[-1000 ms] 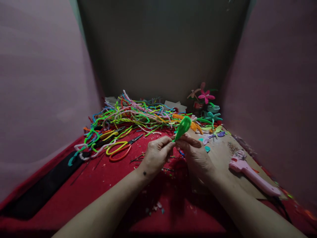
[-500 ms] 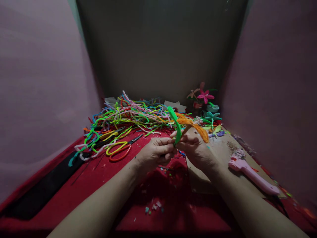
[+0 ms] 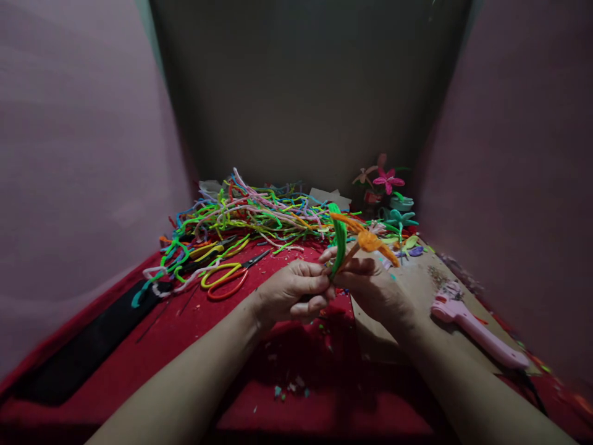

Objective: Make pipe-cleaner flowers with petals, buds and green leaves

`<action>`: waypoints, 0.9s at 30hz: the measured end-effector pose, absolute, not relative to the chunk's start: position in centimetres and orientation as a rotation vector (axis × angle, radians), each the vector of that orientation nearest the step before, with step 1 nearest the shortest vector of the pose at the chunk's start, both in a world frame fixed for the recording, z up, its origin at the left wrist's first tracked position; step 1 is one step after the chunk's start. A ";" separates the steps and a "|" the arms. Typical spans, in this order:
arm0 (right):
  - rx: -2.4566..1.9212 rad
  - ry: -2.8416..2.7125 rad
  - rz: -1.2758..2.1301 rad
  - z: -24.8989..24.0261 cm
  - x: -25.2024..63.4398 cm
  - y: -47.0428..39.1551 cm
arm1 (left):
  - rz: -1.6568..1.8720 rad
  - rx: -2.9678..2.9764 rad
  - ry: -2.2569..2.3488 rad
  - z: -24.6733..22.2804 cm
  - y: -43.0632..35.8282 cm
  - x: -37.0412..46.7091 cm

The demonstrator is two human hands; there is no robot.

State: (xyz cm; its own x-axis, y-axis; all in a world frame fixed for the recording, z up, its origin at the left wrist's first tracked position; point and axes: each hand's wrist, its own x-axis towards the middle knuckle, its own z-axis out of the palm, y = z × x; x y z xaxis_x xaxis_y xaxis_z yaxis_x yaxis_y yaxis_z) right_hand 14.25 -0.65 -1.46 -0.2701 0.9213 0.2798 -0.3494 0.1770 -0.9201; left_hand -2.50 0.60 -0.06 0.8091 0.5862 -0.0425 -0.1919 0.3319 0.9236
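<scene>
An orange pipe-cleaner flower [image 3: 369, 241] on a brown stem tilts to the right above my hands, its pale stamens pointing away. Beside the stem stands a green pipe-cleaner leaf [image 3: 340, 238], curved and upright. My left hand [image 3: 301, 287] is closed, thumb and fingers pinching the leaf's lower end against the stem. My right hand [image 3: 370, 287] is closed around the stem from the other side, fingertips meeting those of the left. The exact spot where leaf and stem join is hidden by the fingers.
A heap of colourful pipe cleaners [image 3: 259, 213] covers the back of the red cloth [image 3: 185, 352]. Scissors [image 3: 227, 281] lie left of my hands. On the right, a pink glue gun [image 3: 479, 327] rests on a board [image 3: 419, 278]. Finished flowers [image 3: 388, 180] stand behind.
The flower has turned, its orange head now facing farther away and tipped lower. The green leaf has rotated and stands more upright. Both hands keep their pinch.
</scene>
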 end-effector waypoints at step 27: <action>-0.749 -1.219 1.249 -2.6 14.1 0.3 | 0.898 1.142 0.625 -0.8 0.4 -0.6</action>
State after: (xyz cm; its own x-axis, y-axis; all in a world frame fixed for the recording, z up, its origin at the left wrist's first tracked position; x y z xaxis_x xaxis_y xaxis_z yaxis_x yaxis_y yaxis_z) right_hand 14.13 0.34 -2.59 -0.1168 0.9572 0.2648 -0.2877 0.2226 -0.9315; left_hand -0.59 0.40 -0.76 0.5164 0.8561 0.0188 -0.2792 0.1476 0.9488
